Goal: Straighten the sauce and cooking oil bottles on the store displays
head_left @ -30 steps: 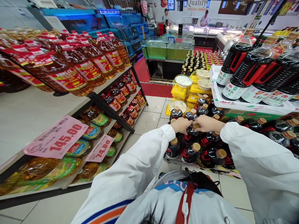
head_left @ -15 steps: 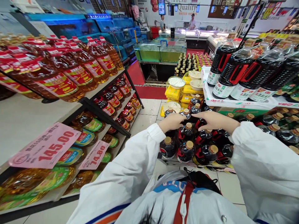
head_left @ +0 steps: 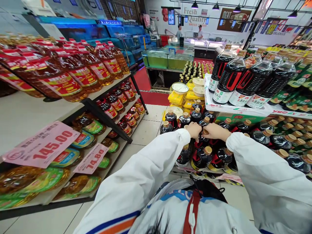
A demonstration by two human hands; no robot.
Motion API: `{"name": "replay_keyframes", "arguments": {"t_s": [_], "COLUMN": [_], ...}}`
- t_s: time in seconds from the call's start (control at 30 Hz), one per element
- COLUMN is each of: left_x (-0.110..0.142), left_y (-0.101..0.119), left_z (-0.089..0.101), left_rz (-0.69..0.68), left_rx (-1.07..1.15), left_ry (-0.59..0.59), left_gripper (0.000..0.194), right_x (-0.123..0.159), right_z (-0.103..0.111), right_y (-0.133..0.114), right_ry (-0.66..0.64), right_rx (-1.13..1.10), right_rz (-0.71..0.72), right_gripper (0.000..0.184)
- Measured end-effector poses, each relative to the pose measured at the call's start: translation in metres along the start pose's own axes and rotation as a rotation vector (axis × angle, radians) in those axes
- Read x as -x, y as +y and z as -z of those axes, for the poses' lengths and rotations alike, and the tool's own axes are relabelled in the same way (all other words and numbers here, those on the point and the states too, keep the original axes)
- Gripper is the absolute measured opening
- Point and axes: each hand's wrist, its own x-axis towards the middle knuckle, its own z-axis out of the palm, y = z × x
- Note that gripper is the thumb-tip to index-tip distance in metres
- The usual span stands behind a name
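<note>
Both hands are in among rows of dark soy sauce bottles with tan caps on the low display in front of me. My left hand is closed, fingers curled down at the top of a bottle. Close on its right, my right hand bends its fingers around a tan cap of the same soy sauce bottle. The fingers hide most of that bottle's neck. Nearer me stand other soy sauce bottles, upright. Behind the hands are more dark bottles.
On the left, a shelf holds oil bottles and pink price cards. To the right, large dark bottles stand on a white tray. Yellow packs with bowls lie beyond. Two people and fish tanks are farther off.
My hands have come closer together, and their fingers, stretched out before, now curl down onto a bottle. The view has tilted up a little and shifted to the right.
</note>
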Motion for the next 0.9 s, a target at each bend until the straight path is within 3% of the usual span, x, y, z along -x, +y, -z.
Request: {"name": "replay_keyframes", "arguments": {"t_s": [0.23, 0.37, 0.5, 0.57, 0.63, 0.73, 0.8, 0.9], "left_x": [-0.004, -0.006, 0.01, 0.031, 0.062, 0.113, 0.139, 0.158], "left_y": [-0.008, -0.002, -0.005, -0.023, -0.053, -0.109, -0.142, -0.176], "left_z": [-0.008, -0.016, -0.005, 0.008, 0.019, 0.017, -0.001, -0.04], "left_rz": [0.002, 0.033, 0.05, 0.031, 0.0, 0.076, 0.222, 0.378], "left_rx": [0.014, 0.023, 0.054, 0.147, 0.334, 0.6, 0.728, 0.917], "left_ry": [0.03, 0.066, 0.116, 0.234, 0.442, 0.696, 0.742, 0.612], "left_gripper": [0.035, 0.038, 0.032, 0.028, 0.027, 0.029, 0.033, 0.053], "right_x": [0.0, -0.002, -0.001, 0.002, 0.005, 0.008, 0.003, -0.016], "right_z": [-0.006, -0.006, 0.0, 0.007, 0.018, 0.046, 0.07, 0.105], "right_y": [-0.005, -0.009, -0.007, -0.008, -0.011, -0.022, -0.035, -0.062], "right_ry": [0.037, 0.041, 0.008, -0.042, -0.087, -0.051, 0.034, 0.165], "right_rx": [-0.025, -0.015, -0.026, -0.051, -0.045, 0.021, 0.025, -0.01], "right_rz": [-0.097, -0.141, -0.152, -0.162, -0.156, -0.145, -0.143, -0.106], "right_gripper": [0.043, 0.046, 0.053, 0.058, 0.063, 0.072, 0.069, 0.06]}}
